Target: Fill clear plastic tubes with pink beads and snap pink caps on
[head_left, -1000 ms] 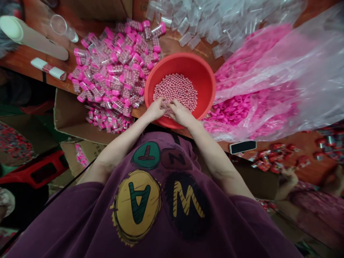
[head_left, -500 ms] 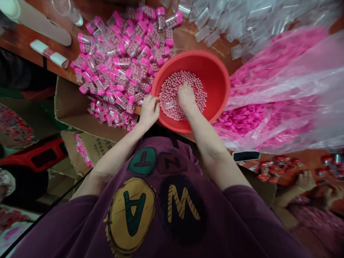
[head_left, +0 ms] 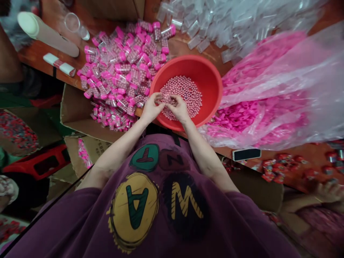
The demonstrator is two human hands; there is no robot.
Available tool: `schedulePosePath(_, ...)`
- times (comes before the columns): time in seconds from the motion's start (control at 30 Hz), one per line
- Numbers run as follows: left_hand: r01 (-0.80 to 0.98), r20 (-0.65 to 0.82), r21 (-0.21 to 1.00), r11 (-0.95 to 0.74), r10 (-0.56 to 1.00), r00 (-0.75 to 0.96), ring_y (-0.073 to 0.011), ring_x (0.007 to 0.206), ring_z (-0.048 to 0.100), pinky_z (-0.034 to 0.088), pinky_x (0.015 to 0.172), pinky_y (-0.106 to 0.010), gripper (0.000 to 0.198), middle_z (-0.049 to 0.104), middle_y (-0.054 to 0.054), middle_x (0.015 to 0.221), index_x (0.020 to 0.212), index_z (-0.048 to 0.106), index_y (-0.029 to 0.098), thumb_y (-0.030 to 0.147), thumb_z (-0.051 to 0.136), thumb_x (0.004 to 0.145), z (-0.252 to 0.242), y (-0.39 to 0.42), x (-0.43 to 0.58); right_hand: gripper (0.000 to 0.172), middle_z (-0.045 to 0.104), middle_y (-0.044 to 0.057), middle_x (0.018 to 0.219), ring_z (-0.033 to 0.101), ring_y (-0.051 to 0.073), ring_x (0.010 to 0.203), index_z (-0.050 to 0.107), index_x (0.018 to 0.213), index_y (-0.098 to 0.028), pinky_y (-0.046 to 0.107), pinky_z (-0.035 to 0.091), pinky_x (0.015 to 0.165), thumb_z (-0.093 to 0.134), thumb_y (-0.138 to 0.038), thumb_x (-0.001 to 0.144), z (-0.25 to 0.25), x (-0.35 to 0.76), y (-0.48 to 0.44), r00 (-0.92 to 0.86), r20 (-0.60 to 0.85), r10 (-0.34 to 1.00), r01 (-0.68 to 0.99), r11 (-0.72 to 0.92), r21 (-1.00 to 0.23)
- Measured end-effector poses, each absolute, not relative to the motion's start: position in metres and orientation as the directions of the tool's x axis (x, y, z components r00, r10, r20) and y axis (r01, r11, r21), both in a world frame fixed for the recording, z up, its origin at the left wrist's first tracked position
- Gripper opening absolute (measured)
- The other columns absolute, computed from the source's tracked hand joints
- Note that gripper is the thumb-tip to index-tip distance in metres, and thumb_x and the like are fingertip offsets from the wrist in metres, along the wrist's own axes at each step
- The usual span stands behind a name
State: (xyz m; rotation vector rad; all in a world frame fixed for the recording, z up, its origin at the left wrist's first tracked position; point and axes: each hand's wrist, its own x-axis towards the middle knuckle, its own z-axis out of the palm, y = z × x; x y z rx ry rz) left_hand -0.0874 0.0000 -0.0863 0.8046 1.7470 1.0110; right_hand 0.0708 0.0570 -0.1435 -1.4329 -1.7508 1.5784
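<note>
A red bowl [head_left: 211, 86] holds a layer of small round pink beads [head_left: 185, 89]. Above its left side, my left hand [head_left: 151, 107] and my right hand [head_left: 179, 108] face each other, fingers closed around a small clear bottle [head_left: 167, 99]. Pink beads show at the bottle, but whether they are inside it or behind it is hard to tell. Left of the bowl is a big heap of bead-filled clear bottles with pink caps [head_left: 120, 68], part of it spilling into a cardboard box [head_left: 77, 114] below the table edge.
Clear empty bottles [head_left: 209, 21] are piled at the back. A plastic bag of pink caps [head_left: 247, 114] lies right of the bowl. A phone [head_left: 246, 154] and red wrapped pieces [head_left: 282, 165] sit at the table's right edge. Another person's hand [head_left: 329, 191] shows at far right.
My right hand has come up out of the beads and moved left to meet my left hand. My left hand has shifted inward over the rim. Both now hold the bottle.
</note>
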Motion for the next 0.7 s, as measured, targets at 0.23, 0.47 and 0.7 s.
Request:
schedulePosePath(0.23, -0.254, -0.526, 0.84, 0.48, 0.835, -0.161, -0.016, 0.1, 0.078, 0.065, 0.082, -0.027, 0.02, 0.083, -0.008, 0.117, 0.119, 0.073, 0.018, 0.017, 0.07, 0.099, -0.065, 0.026, -0.058, 0.056, 0.076, 0.013, 0.133, 0.076, 0.026, 0.114, 0.058, 0.139, -0.025, 0.047, 0.067, 0.106, 0.079, -0.045, 0.091, -0.095, 0.099, 0.05, -0.359, -0.316, 0.878, 0.26, -0.231, -0.938)
schedulePosePath(0.47, -0.194, -0.473, 0.841, 0.505, 0.86, 0.191, -0.0172, 0.089, 0.079, 0.065, 0.072, -0.03, 0.023, 0.084, -0.008, 0.118, 0.124, 0.078, 0.022, 0.025, 0.071, 0.103, -0.029, 0.045, -0.052, 0.04, 0.074, 0.008, 0.139, 0.075, 0.021, 0.104, 0.069, 0.143, -0.028, 0.045, 0.068, 0.1, 0.055, -0.037, 0.107, -0.03, 0.163, 0.077, -0.373, -0.181, 0.91, 0.292, -0.07, -0.954)
schedulePosePath(0.7, -0.204, -0.468, 0.83, 0.52, 0.847, 0.254, -0.0168, 0.083, 0.078, 0.062, 0.067, -0.03, 0.025, 0.086, -0.01, 0.112, 0.116, 0.081, 0.017, 0.014, 0.068, 0.095, -0.009, 0.057, -0.028, 0.037, 0.08, 0.008, 0.131, 0.074, 0.026, 0.121, 0.077, 0.131, -0.025, 0.052, 0.065, 0.111, 0.058, -0.029, 0.1, -0.01, 0.176, 0.082, -0.42, -0.095, 0.902, 0.246, 0.013, -0.969)
